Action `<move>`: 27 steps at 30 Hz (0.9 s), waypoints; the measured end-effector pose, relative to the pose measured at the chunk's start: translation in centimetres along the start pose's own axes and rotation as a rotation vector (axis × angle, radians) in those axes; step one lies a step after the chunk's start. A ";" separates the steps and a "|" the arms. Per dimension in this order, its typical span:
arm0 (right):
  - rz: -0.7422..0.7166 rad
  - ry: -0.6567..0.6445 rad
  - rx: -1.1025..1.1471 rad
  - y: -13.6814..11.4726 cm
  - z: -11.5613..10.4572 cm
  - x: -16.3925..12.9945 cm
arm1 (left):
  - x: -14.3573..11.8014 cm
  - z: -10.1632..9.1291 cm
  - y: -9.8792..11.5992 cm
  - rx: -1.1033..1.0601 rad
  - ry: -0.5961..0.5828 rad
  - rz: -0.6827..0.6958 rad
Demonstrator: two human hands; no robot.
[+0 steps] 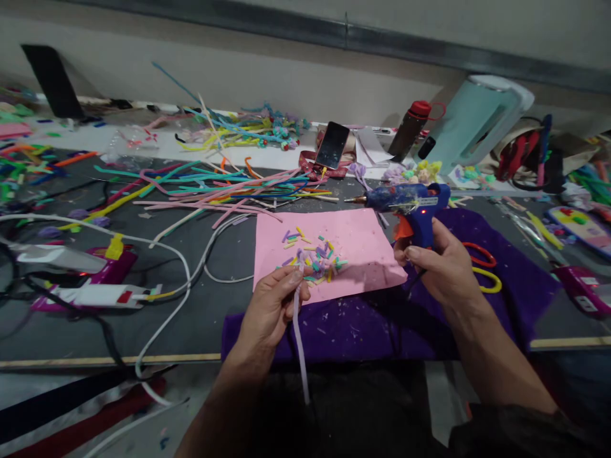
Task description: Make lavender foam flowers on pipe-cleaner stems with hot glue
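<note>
Between the fingertips of my left hand (274, 299) is a pale lilac pipe cleaner (300, 346), its tail hanging past the table edge. Its upper end is near a pink foam sheet (367, 235), where short cut pieces of pipe cleaner (315, 261) in purple, yellow and teal lie scattered. My right hand (442, 261) grips a blue hot glue gun (410, 198) by its handle. The gun's orange trigger is by my fingers, a red light glows on its body, and its nozzle points left above the sheet's far edge.
Purple cloth (334, 331) lies under the sheet, with yellow-handled scissors (487, 280) at the right. Loose pipe cleaners (229, 187) spread behind. A phone (333, 145), a bottle (411, 130) and a teal jug (477, 121) stand at the back. White cables (184, 267) and power strips (93, 296) occupy the left.
</note>
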State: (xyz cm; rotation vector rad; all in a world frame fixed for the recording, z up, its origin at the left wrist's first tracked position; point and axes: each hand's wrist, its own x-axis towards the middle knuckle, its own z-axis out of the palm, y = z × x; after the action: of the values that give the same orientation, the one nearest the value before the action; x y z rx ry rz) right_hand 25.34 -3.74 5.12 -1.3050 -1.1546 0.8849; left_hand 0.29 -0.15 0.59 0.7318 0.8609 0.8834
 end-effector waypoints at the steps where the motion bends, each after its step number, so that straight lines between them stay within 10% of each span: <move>1: 0.004 -0.026 0.020 -0.3 0.2 -0.1 | 0.0 0.0 0.0 -0.004 -0.003 -0.003; 8: -0.052 0.135 0.132 0.1 1.4 -0.6 | 0.1 -0.1 0.0 0.011 0.015 -0.040; 16: 0.080 -0.112 0.177 -0.1 1.2 -1.2 | 0.0 -0.1 0.1 -0.004 0.002 -0.042; 27: -0.089 -0.219 -0.449 1.9 -1.6 -4.3 | -0.2 0.2 0.2 0.077 -0.009 -0.101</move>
State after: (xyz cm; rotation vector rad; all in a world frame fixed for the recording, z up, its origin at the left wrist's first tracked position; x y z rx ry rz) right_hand 26.05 -8.05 2.86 -1.5254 -1.6389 0.7393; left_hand 0.31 -0.28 0.90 0.7516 0.9199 0.7606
